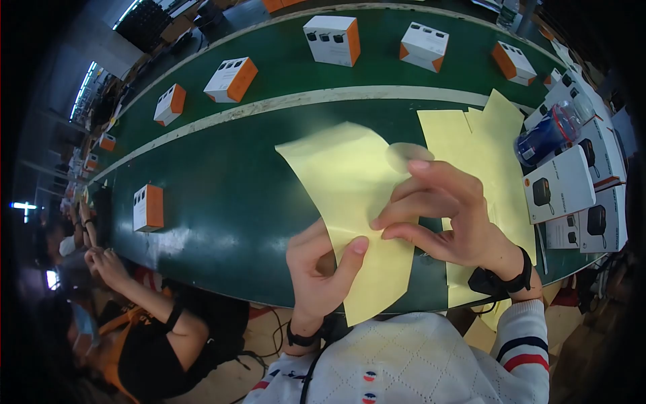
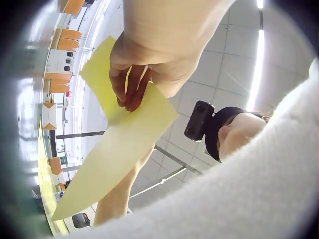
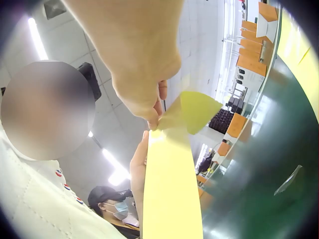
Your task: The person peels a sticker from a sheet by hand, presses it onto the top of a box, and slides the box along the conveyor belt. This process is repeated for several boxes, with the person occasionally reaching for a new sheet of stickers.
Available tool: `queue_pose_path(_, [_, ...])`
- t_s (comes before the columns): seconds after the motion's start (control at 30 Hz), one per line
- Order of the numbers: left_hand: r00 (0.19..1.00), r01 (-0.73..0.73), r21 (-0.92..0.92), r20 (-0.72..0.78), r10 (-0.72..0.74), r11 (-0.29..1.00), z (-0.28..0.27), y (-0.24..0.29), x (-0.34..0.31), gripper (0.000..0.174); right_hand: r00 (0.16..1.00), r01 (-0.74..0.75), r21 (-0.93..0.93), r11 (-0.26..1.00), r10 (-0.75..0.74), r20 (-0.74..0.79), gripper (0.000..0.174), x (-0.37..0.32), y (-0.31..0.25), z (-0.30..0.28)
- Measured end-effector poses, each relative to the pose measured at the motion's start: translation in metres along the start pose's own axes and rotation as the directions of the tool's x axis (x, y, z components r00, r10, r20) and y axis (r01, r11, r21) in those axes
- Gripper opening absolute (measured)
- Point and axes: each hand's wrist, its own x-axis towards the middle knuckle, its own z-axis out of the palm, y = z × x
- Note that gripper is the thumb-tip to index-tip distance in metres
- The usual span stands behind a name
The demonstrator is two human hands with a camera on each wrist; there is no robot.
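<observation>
My left hand grips a curved sheet of yellow paper, thumb on its front face and other fingers behind it. My right hand pinches at the middle of that sheet, thumb and a fingertip close together beside the left thumb. At the tip of its raised index finger is a round translucent sticker, overlapping the sheet's right edge. In the left wrist view the left fingers curl against the bent sheet. The right wrist view has the right fingertips right at the sheet's fold.
More yellow sheets lie on the green table at right. Beyond them stand a blue-labelled bottle and stacked white boxes. A white-orange box sits at left; several more line the far strip. Another person sits at left.
</observation>
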Motion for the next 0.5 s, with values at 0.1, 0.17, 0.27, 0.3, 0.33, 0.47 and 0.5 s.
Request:
queue_pose_path(0.1, [0.999, 0.05, -0.051, 0.014, -0.049, 0.997, -0.008, -0.002, -0.001, 0.015, 0.994, 0.012, -0.164, 0.986, 0.007, 0.114, 0.055, 0.005, -0.012, -0.002])
queue_pose_path(0.17, [0.999, 0.044, -0.007, 0.018, -0.044, 0.999, -0.006, -0.006, 0.001, 0.015, 0.969, 0.123, -0.379, 0.917, -0.029, 0.244, 0.057, 0.008, -0.019, -0.01])
queue_pose_path(0.27, [1.0, 0.016, 0.01, 0.01, -0.016, 1.0, -0.01, -0.009, 0.003, 0.014, 0.951, 0.306, -0.468, 0.829, -0.248, 0.182, 0.053, 0.012, -0.012, 0.008])
queue_pose_path(0.3, [1.0, 0.004, 0.009, 0.004, -0.004, 1.0, -0.01, -0.009, 0.003, 0.014, 0.939, 0.344, -0.492, 0.8, -0.292, 0.183, 0.052, 0.013, -0.012, 0.011])
queue_pose_path(0.33, [1.0, 0.03, -0.023, 0.004, -0.03, 0.999, -0.011, -0.009, 0.003, 0.014, 0.933, 0.359, -0.504, 0.785, -0.29, 0.212, 0.048, 0.013, -0.014, 0.01])
queue_pose_path(0.47, [0.992, 0.118, -0.112, -0.02, -0.121, 0.987, -0.017, -0.012, 0.001, 0.016, 0.914, 0.404, -0.534, 0.743, -0.316, 0.252, 0.046, 0.014, -0.011, 0.016])
queue_pose_path(0.5, [0.99, 0.134, -0.124, -0.035, -0.14, 0.983, -0.02, -0.013, 0.001, 0.017, 0.922, 0.385, -0.518, 0.764, -0.298, 0.246, 0.052, 0.016, -0.01, 0.019])
